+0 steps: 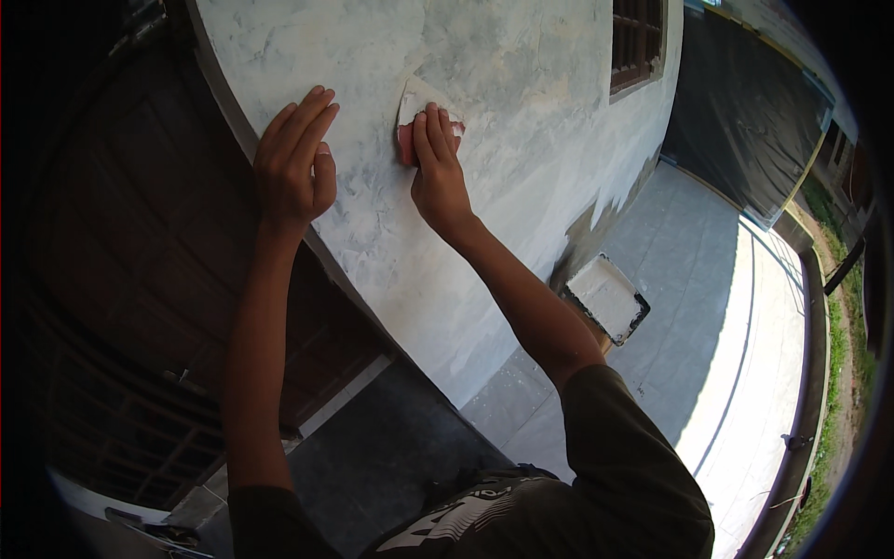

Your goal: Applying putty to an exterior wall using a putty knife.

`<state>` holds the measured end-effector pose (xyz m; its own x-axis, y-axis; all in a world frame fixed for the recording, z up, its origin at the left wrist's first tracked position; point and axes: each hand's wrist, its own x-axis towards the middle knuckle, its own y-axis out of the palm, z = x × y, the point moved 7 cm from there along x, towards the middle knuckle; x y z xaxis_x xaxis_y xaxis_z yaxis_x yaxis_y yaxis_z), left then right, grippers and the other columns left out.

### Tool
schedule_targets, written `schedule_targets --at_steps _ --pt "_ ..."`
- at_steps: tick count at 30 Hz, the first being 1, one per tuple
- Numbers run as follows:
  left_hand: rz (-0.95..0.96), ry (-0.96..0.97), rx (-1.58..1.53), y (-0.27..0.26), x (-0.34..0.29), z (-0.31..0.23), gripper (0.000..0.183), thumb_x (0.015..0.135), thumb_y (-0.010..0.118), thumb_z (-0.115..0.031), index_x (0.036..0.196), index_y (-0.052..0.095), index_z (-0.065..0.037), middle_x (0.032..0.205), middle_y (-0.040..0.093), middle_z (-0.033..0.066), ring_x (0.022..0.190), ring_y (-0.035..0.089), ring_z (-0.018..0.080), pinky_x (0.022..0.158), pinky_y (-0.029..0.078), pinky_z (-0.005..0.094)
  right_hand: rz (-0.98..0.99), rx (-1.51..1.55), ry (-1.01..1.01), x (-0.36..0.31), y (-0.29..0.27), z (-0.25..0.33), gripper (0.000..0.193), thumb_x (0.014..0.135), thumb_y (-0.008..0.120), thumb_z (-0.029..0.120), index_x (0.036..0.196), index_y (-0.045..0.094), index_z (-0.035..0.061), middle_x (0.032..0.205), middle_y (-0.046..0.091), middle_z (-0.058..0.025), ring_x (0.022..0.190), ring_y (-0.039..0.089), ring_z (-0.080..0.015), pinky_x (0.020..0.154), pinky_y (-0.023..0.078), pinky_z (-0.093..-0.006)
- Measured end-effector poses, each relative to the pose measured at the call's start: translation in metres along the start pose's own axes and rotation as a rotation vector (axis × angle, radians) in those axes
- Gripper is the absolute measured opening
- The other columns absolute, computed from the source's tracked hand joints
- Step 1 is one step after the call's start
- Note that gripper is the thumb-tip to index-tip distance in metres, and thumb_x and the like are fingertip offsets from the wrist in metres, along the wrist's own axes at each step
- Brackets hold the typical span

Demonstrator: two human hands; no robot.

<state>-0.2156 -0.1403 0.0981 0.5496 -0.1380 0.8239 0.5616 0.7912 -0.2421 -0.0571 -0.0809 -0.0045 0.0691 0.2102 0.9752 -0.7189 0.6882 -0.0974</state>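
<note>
A person works at a pale, patchy plastered wall (521, 121), seen from above through a wide lens that bends its edges. Two bare arms rise from the lower edge, both in dark short sleeves. The left hand (296, 163) lies flat against the wall near its corner, fingers straight and close together pointing upward, holding nothing. The right hand (438, 172) is just beside it, to the right, with the arm stretched up and slightly bent at the elbow. Its fingers press one small scraper (414, 116) flat to the plaster; the tool has a whitish blade and a reddish grip, partly hidden beneath the fingers. To the left of the wall stands one dark wooden door (130, 261). Lower right, on the tiled floor (708, 307), lies one rectangular tray (607, 298) filled with white paste, well apart from both hands. One barred window (638, 42) shows at the upper right.
</note>
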Motion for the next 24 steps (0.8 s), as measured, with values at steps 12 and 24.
schedule_targets --at_steps 12,24 --pt "-0.021 0.014 -0.018 -0.002 0.001 0.001 0.04 0.086 0.043 -0.007 0.114 0.069 0.005 0.125 0.069 0.0162 0.122 0.064 0.0297 0.105 0.046 0.0429 0.402 0.411 0.389 -0.23 -0.037 0.023 0.053 0.093 0.05 -0.014 0.143 0.05 0.0021 0.14 0.058 -0.0194 0.13 0.056 -0.0355 0.111 0.043 -0.04" --pt "-0.001 0.007 -0.015 -0.004 -0.002 0.001 0.04 0.086 0.043 -0.006 0.113 0.069 0.005 0.125 0.069 0.0161 0.122 0.064 0.0298 0.105 0.046 0.0435 -0.176 0.242 0.024 0.023 -0.064 -0.011 0.054 0.085 0.051 -0.019 0.133 0.062 0.0032 0.139 0.06 -0.0159 0.134 0.054 -0.0315 0.111 0.043 -0.0388"
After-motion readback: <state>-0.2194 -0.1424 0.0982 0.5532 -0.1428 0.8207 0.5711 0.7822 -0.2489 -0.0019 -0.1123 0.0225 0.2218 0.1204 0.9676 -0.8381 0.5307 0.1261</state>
